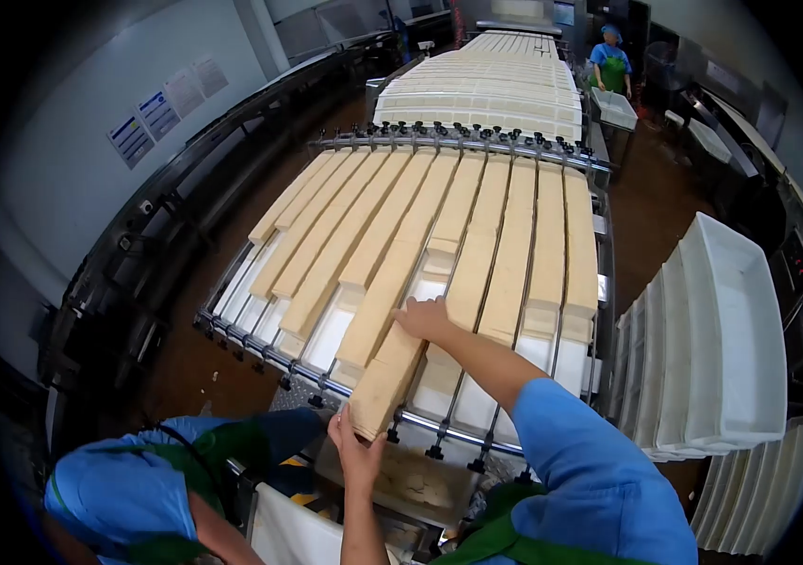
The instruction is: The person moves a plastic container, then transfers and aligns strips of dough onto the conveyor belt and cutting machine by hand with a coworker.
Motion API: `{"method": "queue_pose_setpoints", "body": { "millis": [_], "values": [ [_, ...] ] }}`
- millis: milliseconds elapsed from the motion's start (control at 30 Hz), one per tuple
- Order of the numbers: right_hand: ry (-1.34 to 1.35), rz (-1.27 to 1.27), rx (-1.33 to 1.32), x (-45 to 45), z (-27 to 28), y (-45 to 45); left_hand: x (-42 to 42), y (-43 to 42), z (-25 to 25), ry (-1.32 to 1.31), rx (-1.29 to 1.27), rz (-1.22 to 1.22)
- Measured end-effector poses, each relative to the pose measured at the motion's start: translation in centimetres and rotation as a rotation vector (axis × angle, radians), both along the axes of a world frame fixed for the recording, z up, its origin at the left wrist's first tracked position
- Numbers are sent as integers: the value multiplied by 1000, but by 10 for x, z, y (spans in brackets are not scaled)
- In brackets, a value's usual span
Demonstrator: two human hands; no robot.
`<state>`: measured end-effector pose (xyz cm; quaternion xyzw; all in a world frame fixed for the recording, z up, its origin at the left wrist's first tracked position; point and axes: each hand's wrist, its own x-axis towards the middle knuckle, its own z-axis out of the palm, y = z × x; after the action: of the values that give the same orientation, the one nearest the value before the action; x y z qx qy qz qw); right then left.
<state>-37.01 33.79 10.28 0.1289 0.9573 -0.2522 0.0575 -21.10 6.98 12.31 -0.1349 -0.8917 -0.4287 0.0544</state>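
Note:
Long pale tofu strips [491, 259] lie in rows on a white conveyor, with thin metal rods running between the rows. One shorter tofu block [385, 381] juts over the near edge of the conveyor. My left hand [357, 450] cups its near end, thumb and fingers on opposite sides. At the far end of the same block, my right hand [423, 318] has its fingers curled over the top and side; the fingertips are partly hidden. My right forearm crosses above the neighbouring rows.
A metal rail [326, 381] with black clamps spans the conveyor's near edge. Below it sits a bin [420, 485] with pale pieces. White trays [703, 339] are stacked at right. One co-worker [137, 490] bends close at left; another person [611, 66] stands far back.

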Motion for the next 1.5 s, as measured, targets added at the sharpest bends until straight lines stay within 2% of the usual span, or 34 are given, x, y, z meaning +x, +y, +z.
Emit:
{"method": "queue_pose_setpoints", "body": {
  "millis": [33,133,167,267,367,400,433,467,500,533,567,633,767,833,867,900,1000,1067,1167,1367,1433,1467,1500],
  "values": [
    [-15,33,42,-9,-2,9,-9,1,-12,-40,48,-37],
    [0,-50,119,-27,-4,28,-22,21,3,-139,126,-94],
    [-1,-49,113,-31,0,34,-24,28,9,-195,164,-118],
    [-130,-48,-12,-39,7,44,-36,36,-9,-155,90,-110],
    [-61,-105,58,-48,-7,49,-43,46,-20,-163,190,-99],
    [50,-147,114,-51,-16,51,-45,50,-23,-170,184,-86],
    [161,-183,171,-52,-25,53,-50,54,-27,-92,54,-97],
    [151,-160,164,-51,-19,58,-51,59,-27,-18,-78,-104],
    [13,-120,91,-51,0,67,-52,68,-24,-121,46,-81],
    [-120,-82,24,-54,11,74,-54,73,-28,-124,42,-61],
    [-122,-64,20,-55,8,76,-58,77,-35,-134,59,-69],
    [-37,-107,115,-55,4,79,-64,86,-40,-212,168,-79],
    [-22,-101,135,-48,7,79,-79,102,-48,-103,91,-123],
    [261,-97,206,-39,-2,68,-85,114,-49,-138,145,-112],
    [265,-85,206,-38,-5,64,-87,120,-46,-171,199,-110],
    [225,-92,202,-37,-7,60,-86,125,-44,-30,116,-57],
    [128,-68,177,-36,-11,61,-69,121,-27,-121,18,124],
    [80,-44,154,-38,-7,63,-54,111,-26,-30,19,213],
    [139,-91,242,-50,-10,72,-22,88,-24,40,128,274],
    [323,-55,187,-82,-30,98,59,29,-27,153,32,353],
    [367,-92,171,-94,-51,99,90,7,-39,49,71,403],
    [424,-127,306,-93,-56,85,105,-4,-45,9,103,429],
    [240,14,295,-65,-3,66,119,-9,-48,-5,78,493]
  ]
}}
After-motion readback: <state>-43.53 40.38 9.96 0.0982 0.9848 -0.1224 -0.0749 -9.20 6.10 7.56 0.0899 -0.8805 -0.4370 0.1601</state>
